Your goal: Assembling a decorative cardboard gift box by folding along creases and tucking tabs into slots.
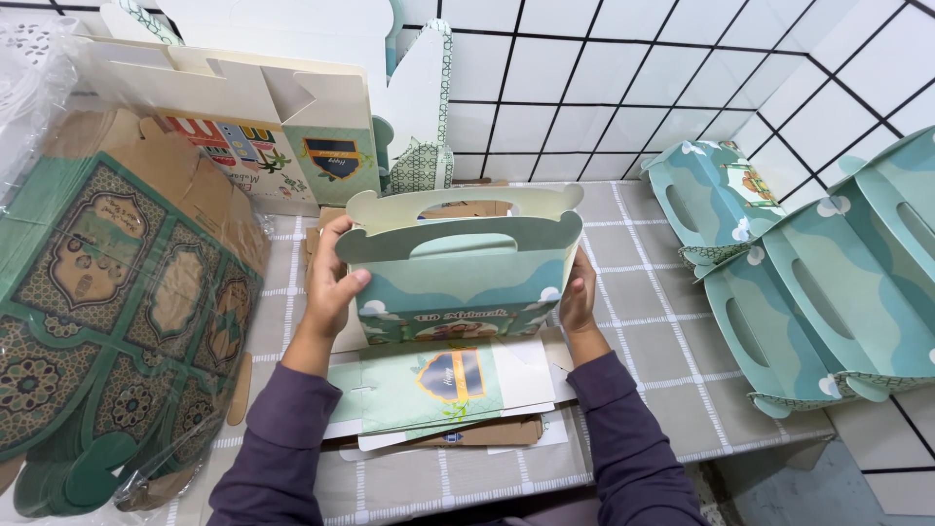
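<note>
Head view: my left hand (pixel 331 282) and right hand (pixel 579 297) each press a closed grip on the sides of the green handled gift box (pixel 458 282), upright between them above the flat box blanks (pixel 438 390), mid-assembly, squaring likely next.

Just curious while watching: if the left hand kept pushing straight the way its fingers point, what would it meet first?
The left hand points rightward and already touches the green handled gift box, so it would press into that box's side wall first.
</note>
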